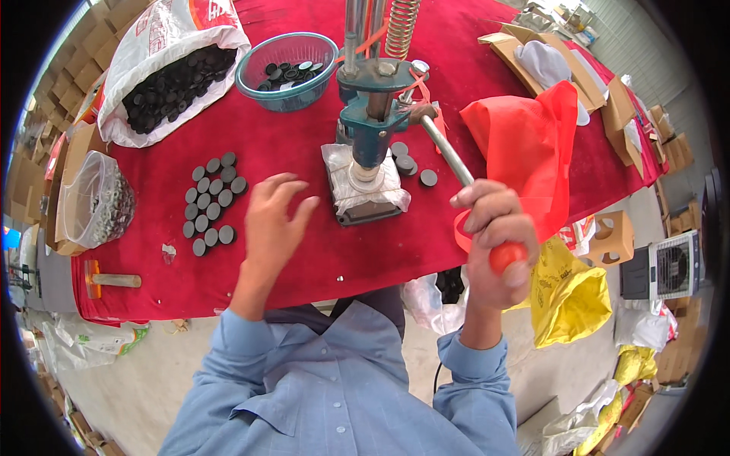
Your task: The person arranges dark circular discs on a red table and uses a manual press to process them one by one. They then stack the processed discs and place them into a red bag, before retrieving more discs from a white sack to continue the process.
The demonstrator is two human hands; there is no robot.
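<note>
A green hand-lever press (372,114) stands on the red cloth, its ram down over a base (357,190) wrapped in white plastic. My right hand (498,243) is closed around the press's metal lever (449,148), just by its red ball knob (508,257). Over the cloth left of the base, my left hand (277,216) is held with its fingers apart and nothing in it. Several round black caps (217,186) lie grouped to its left. A few more black discs (407,163) rest right of the base. What sits under the ram is hidden.
Behind the caps are a white sack (118,91) of black caps and a teal basket (251,83). At left stand a clear tub (95,197) of metal parts and a small hammer (114,280). A red bag (525,144) and open cartons (623,121) lie at right.
</note>
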